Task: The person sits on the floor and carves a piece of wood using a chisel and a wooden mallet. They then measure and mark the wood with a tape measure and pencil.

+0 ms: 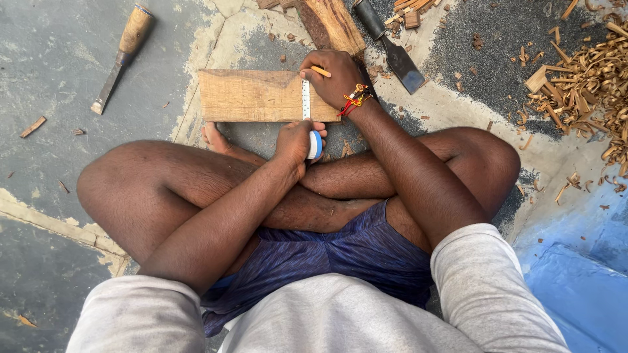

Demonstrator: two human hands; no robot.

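Note:
A flat wooden board (252,95) lies on the floor in front of my crossed legs. My left hand (294,140) grips a blue and white tape measure case (315,144) at the board's near edge. Its white tape (305,99) runs straight across the board. My right hand (337,78) rests on the board's right end beside the tape and pinches a pencil (320,71). A red and yellow thread band (355,99) circles that wrist.
A wooden-handled chisel (124,53) lies at the far left. A wide dark-handled chisel (391,47) lies at the upper right next to a wood block (330,25). Wood shavings (589,85) pile at the right. A blue sheet (582,287) covers the lower right.

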